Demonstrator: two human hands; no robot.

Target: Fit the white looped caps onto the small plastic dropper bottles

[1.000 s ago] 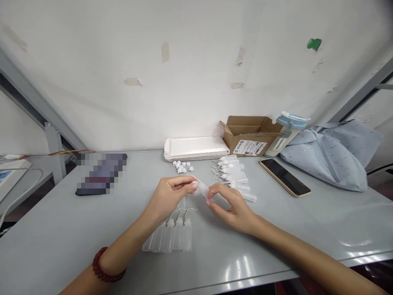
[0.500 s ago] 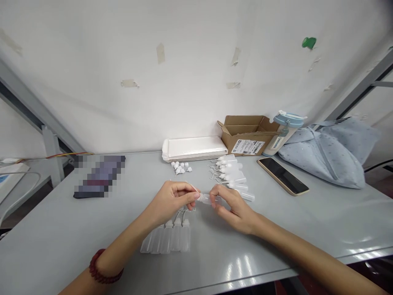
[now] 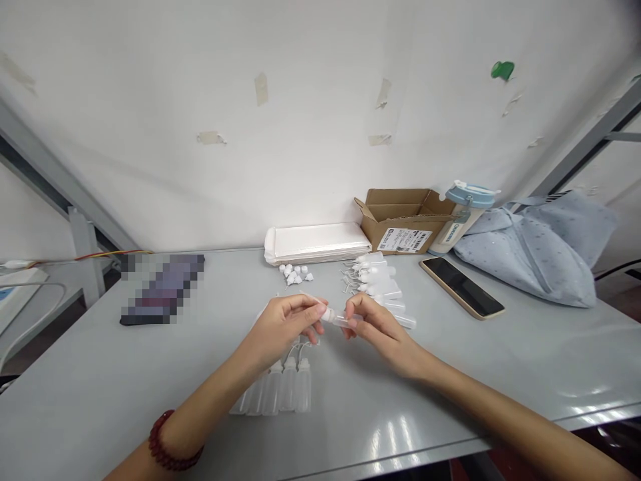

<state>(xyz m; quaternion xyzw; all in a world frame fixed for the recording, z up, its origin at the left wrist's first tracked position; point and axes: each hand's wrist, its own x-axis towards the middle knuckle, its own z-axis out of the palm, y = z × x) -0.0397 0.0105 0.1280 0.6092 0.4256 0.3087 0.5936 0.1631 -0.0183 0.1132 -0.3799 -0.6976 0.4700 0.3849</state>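
A small clear plastic dropper bottle (image 3: 340, 321) is held almost level between my two hands, above the grey table. My left hand (image 3: 289, 319) pinches its white top (image 3: 327, 314) between thumb and fingers. At the other end, the fingers of my right hand (image 3: 376, 329) are closed on the bottle's body. Below my left hand lies a row of several similar bottles (image 3: 287, 387) with thin white strings at their necks, partly covered by my wrist. Another group of capped bottles (image 3: 384, 288) lies behind my right hand. Several loose white caps (image 3: 296, 274) are beyond my left hand.
Against the wall stand a flat white package (image 3: 318, 239), an open cardboard box (image 3: 408, 220) and a blue-lidded cup (image 3: 463, 214). A phone (image 3: 463, 287) and a light blue fabric bag (image 3: 535, 254) lie to the right. A blurred dark item (image 3: 165, 288) lies at the left.
The bottle's white top shows more plainly between my hands. My right fingers have shifted on the body, thumb now pressed along it. The things on the table have stayed put.
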